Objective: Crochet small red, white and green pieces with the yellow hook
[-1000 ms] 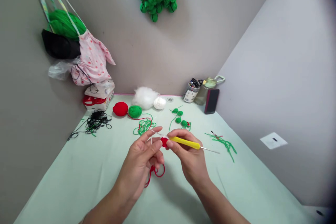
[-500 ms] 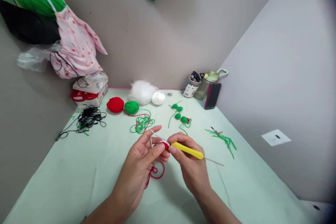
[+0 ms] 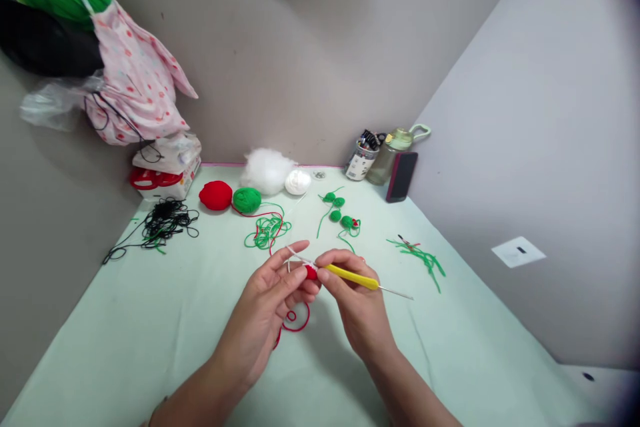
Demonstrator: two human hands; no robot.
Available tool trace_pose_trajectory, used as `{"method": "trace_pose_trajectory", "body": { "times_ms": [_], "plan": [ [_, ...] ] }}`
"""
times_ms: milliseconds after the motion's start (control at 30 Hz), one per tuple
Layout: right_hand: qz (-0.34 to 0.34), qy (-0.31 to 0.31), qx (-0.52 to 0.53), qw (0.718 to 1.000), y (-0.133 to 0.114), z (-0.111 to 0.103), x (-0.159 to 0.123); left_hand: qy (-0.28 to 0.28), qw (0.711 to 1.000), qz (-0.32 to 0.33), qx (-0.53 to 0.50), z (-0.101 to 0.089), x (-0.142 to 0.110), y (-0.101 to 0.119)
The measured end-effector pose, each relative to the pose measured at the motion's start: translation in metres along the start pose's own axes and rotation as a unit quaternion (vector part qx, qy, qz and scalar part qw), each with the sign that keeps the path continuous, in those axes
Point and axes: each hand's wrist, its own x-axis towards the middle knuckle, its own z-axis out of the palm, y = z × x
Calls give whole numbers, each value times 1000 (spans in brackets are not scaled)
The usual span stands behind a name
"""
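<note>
My left hand [image 3: 273,303] pinches a small red crocheted piece [image 3: 311,272] between thumb and fingers, with a white yarn strand [image 3: 296,255] running over the forefinger. A loop of red yarn [image 3: 294,320] hangs below it onto the pale green table [image 3: 150,333]. My right hand [image 3: 355,303] grips a yellow-handled crochet hook [image 3: 351,274] whose front end meets the red piece; the metal shaft sticks out to the right.
Behind the hands lie loose green yarn [image 3: 265,230], a red yarn ball [image 3: 215,195], a green ball [image 3: 247,199], white stuffing [image 3: 265,171], small green crocheted pieces [image 3: 340,213] and black thread [image 3: 163,221]. A cup, bottle and phone [image 3: 401,176] stand in the corner. Green strands [image 3: 423,259] lie right.
The camera tipped a little, shifting the scene. Both hands stay together on the red piece, and the hook has moved slightly up and left.
</note>
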Motion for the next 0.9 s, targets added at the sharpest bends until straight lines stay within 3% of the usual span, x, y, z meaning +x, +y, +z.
{"method": "trace_pose_trajectory", "body": {
  "times_ms": [467,900],
  "plan": [
    [6,9,-6,1000,-2,0,-5,-15,1000,18,18,-1,-4,-1],
    [-34,-34,2,999,-3,0,-5,-5,999,22,28,2,-6,0]
  ]
}}
